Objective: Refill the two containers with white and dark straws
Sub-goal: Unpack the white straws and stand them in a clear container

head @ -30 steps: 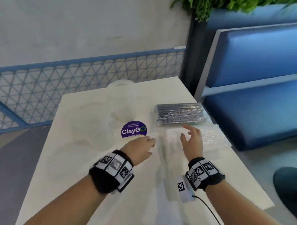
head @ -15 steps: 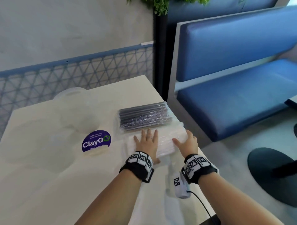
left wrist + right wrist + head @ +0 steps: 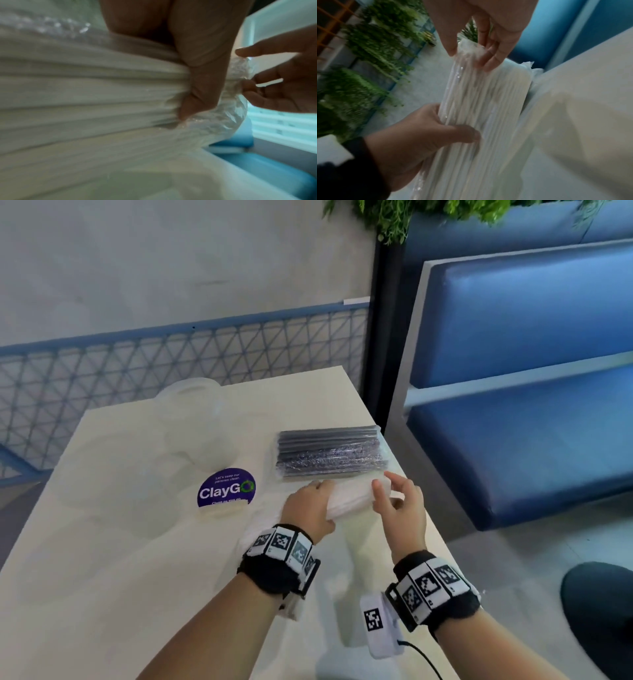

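Note:
A pack of white straws in clear wrap is held a little above the table. My left hand grips its left part, the thumb lying across the white straws. My right hand pinches the crinkled wrap at the pack's right end, its fingertips on the white straws. Just behind lies a wrapped pack of dark straws on the table. A clear container stands faintly visible at the back; a second one I cannot make out for sure.
A round purple ClayGo sticker lies left of the packs. The table's right edge runs close by the packs, with a blue bench beyond it. A mesh railing backs the table. Plants hang above.
The left hand lay flat on the white pack; now it grips it. The right hand has closed on the pack's end, and the pack has come up off the table.

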Demonstrator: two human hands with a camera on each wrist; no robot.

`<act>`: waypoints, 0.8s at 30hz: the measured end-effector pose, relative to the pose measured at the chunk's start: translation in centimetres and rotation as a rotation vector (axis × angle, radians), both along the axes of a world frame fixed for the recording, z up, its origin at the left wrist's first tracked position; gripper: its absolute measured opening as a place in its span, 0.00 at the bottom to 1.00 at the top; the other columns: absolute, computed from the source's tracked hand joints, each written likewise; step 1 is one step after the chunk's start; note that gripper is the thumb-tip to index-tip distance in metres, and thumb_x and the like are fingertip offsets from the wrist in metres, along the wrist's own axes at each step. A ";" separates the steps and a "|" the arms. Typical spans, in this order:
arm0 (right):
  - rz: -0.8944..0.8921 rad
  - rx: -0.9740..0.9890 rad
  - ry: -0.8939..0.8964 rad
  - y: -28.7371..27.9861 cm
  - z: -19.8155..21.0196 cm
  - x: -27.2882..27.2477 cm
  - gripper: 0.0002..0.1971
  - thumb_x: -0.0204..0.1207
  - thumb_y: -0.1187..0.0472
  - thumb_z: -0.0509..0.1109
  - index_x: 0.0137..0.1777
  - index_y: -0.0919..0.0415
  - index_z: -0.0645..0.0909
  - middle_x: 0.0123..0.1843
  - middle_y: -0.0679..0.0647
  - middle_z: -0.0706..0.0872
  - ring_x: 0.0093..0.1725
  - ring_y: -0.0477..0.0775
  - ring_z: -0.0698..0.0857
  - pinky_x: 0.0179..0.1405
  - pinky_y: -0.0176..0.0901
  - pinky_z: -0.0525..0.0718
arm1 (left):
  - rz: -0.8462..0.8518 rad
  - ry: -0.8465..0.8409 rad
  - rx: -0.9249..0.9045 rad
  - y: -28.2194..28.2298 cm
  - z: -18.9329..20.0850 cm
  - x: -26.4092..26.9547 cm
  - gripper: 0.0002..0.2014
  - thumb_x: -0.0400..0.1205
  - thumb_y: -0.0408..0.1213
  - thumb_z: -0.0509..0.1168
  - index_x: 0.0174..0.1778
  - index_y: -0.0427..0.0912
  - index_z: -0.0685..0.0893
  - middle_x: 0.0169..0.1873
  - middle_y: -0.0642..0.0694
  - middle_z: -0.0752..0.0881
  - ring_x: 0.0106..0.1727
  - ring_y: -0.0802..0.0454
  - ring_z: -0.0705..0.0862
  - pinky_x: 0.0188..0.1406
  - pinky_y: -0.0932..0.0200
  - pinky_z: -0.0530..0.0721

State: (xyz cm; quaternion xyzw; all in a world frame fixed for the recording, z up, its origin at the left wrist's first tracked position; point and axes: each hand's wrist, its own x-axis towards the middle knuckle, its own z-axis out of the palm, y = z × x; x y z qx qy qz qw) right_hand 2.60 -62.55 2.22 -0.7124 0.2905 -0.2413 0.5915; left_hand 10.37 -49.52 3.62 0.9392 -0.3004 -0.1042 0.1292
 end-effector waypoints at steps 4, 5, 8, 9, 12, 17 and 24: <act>0.106 -0.037 -0.092 1.5 1.8 1.5 0.30 0.73 0.52 0.71 0.73 0.50 0.66 0.65 0.47 0.63 0.57 0.47 0.75 0.54 0.26 0.75 | 0.176 0.091 -0.269 3.5 2.7 0.0 0.30 0.67 0.37 0.74 0.67 0.47 0.78 0.53 0.44 0.87 0.53 0.44 0.84 0.47 0.58 0.81; 0.150 -0.013 -0.087 2.0 2.0 2.1 0.34 0.71 0.51 0.72 0.76 0.49 0.62 0.67 0.48 0.62 0.62 0.47 0.72 0.62 0.33 0.74 | 0.215 0.122 -0.323 4.5 3.2 0.0 0.29 0.67 0.36 0.75 0.65 0.46 0.79 0.49 0.44 0.87 0.50 0.45 0.85 0.43 0.61 0.79; 0.312 0.059 -0.095 3.7 2.6 3.7 0.49 0.63 0.41 0.77 0.80 0.44 0.51 0.79 0.48 0.58 0.76 0.47 0.63 0.78 0.51 0.64 | 0.322 0.233 -0.478 7.5 4.3 0.0 0.23 0.65 0.33 0.77 0.56 0.44 0.82 0.41 0.49 0.83 0.42 0.51 0.82 0.31 0.72 0.75; 0.362 0.088 -0.125 4.5 2.9 4.1 0.53 0.59 0.39 0.77 0.79 0.40 0.49 0.81 0.46 0.57 0.79 0.47 0.61 0.80 0.54 0.63 | 0.356 0.272 -0.521 8.5 4.4 -0.1 0.22 0.65 0.32 0.78 0.54 0.44 0.81 0.41 0.50 0.83 0.43 0.52 0.82 0.33 0.72 0.76; 0.461 0.131 -0.189 7.6 4.3 5.0 0.54 0.58 0.44 0.79 0.79 0.37 0.47 0.81 0.41 0.56 0.80 0.44 0.60 0.80 0.55 0.63 | 0.440 0.383 -0.621 11.5 4.3 -0.6 0.23 0.66 0.31 0.78 0.55 0.45 0.79 0.46 0.49 0.85 0.49 0.50 0.84 0.47 0.61 0.82; 0.531 0.039 -0.258 14.0 5.5 5.6 0.49 0.65 0.59 0.80 0.79 0.43 0.51 0.81 0.41 0.57 0.81 0.43 0.56 0.82 0.53 0.59 | 0.520 0.435 -0.845 16.6 3.8 -1.3 0.24 0.63 0.35 0.82 0.53 0.49 0.82 0.48 0.54 0.88 0.52 0.57 0.87 0.52 0.60 0.85; 0.611 -0.163 -0.236 22.0 6.3 6.6 0.52 0.64 0.58 0.81 0.81 0.49 0.49 0.71 0.27 0.57 0.70 0.18 0.56 0.67 0.11 0.54 | 0.628 0.436 -1.030 25.1 3.8 -0.7 0.20 0.64 0.32 0.81 0.48 0.52 0.85 0.47 0.51 0.91 0.51 0.54 0.89 0.52 0.55 0.86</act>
